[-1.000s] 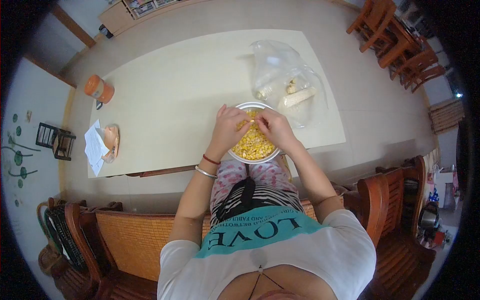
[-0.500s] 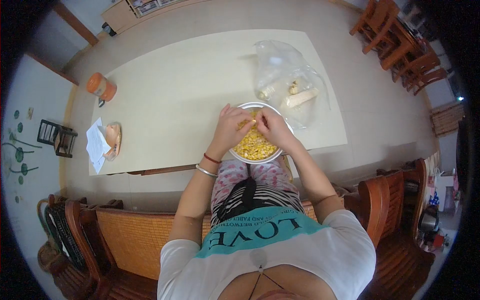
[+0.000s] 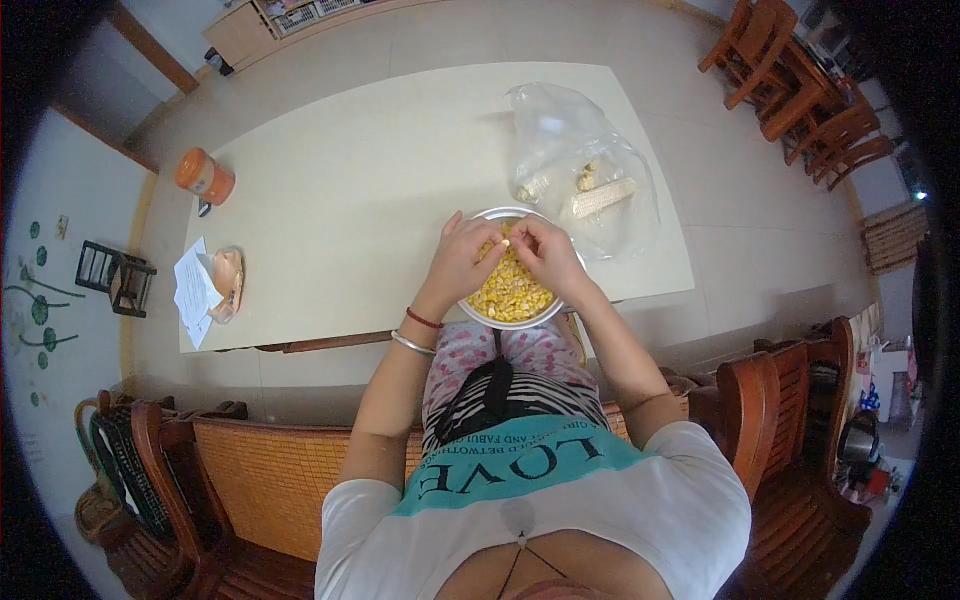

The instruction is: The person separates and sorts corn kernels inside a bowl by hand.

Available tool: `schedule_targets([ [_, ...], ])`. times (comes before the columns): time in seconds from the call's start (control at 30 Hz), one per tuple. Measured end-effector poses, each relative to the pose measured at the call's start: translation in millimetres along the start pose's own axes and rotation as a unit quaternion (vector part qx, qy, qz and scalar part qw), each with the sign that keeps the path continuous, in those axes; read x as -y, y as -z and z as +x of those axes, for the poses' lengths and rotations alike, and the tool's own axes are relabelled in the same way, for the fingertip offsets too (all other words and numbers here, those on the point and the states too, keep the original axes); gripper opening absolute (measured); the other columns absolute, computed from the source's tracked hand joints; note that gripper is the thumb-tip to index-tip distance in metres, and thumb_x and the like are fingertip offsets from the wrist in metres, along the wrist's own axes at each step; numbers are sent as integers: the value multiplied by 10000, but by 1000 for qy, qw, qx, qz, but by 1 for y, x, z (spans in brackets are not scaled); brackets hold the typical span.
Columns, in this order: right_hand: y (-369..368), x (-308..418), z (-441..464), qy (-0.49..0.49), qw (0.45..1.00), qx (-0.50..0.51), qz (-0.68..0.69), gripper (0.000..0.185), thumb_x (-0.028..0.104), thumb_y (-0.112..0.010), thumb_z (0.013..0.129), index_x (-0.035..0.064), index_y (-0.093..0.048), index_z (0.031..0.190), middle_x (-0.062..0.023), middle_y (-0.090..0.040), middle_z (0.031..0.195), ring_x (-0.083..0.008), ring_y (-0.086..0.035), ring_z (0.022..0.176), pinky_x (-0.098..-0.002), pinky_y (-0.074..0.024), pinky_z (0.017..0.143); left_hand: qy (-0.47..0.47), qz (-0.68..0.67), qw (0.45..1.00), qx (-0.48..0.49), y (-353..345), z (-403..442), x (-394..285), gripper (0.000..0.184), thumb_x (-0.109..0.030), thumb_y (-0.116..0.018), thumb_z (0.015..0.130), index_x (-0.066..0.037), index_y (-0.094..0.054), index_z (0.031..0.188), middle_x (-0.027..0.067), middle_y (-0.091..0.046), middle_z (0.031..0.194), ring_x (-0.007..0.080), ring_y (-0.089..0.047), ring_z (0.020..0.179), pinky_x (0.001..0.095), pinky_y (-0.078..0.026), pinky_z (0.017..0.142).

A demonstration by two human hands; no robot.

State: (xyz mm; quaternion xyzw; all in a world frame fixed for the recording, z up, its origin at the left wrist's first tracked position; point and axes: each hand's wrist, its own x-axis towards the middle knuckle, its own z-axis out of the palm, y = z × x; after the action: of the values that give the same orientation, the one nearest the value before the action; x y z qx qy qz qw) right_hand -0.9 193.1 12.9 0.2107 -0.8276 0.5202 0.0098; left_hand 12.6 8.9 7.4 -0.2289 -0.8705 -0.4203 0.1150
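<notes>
A round metal bowl [image 3: 516, 325] full of loose yellow corn kernels [image 3: 508, 296] sits at the table's near edge, above my lap. Over its far half, my left hand [image 3: 462, 256] and my right hand [image 3: 548, 258] meet with fingertips pinched together. A pale corn kernel [image 3: 506, 243] shows between the tips of both hands. My fingers cover part of the bowl's contents. Just beyond, to the right, a clear plastic bag [image 3: 560, 125] holds a stripped corncob [image 3: 603, 198] and smaller cob pieces.
The cream table [image 3: 350, 190] carries an orange-lidded jar [image 3: 205, 177], white papers [image 3: 194, 285] and a clear-wrapped packet [image 3: 228, 283] at its left end. Wooden chairs [image 3: 790, 90] stand at the far right. Behind me is a wooden bench [image 3: 270, 480].
Both hands stay over the bowl, with only small finger shifts. The pale kernel shows a little more clearly at the fingertips. The view has tilted very slightly.
</notes>
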Motion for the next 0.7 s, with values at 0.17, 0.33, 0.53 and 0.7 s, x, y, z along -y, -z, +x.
schedule_targets([
  [0.17,2,10,0,108,992,-21,-61,60,22,-612,852,16,-589,907,-93,-577,789,-198,-572,666,-293,-457,592,7,-3,1000,18,0,-1,2,117,-209,-570,872,-94,-569,898,67,-613,1000,263,-559,1048,539,-226,1082],
  [0.33,2,11,-1,161,983,-26,-84,96,20,-635,823,22,-608,915,-129,-604,830,-283,-604,703,-347,-483,610,27,-17,999,37,0,1,5,142,-220,-544,876,-81,-576,882,64,-620,1022,264,-556,1061,537,-221,1087],
  [0.53,1,11,-1,180,979,-26,-96,110,4,-638,807,30,-614,912,-122,-607,829,-288,-603,702,-350,-478,603,39,-35,997,59,1,4,10,145,-209,-537,862,-77,-598,869,61,-628,1028,263,-555,1068,542,-220,1087],
  [0.7,-1,11,0,209,971,-43,-109,124,-9,-646,769,34,-594,873,-121,-571,780,-289,-580,675,-360,-460,586,39,-32,996,67,2,3,8,156,-215,-522,863,-80,-601,868,61,-629,1031,259,-555,1067,534,-210,1091],
])
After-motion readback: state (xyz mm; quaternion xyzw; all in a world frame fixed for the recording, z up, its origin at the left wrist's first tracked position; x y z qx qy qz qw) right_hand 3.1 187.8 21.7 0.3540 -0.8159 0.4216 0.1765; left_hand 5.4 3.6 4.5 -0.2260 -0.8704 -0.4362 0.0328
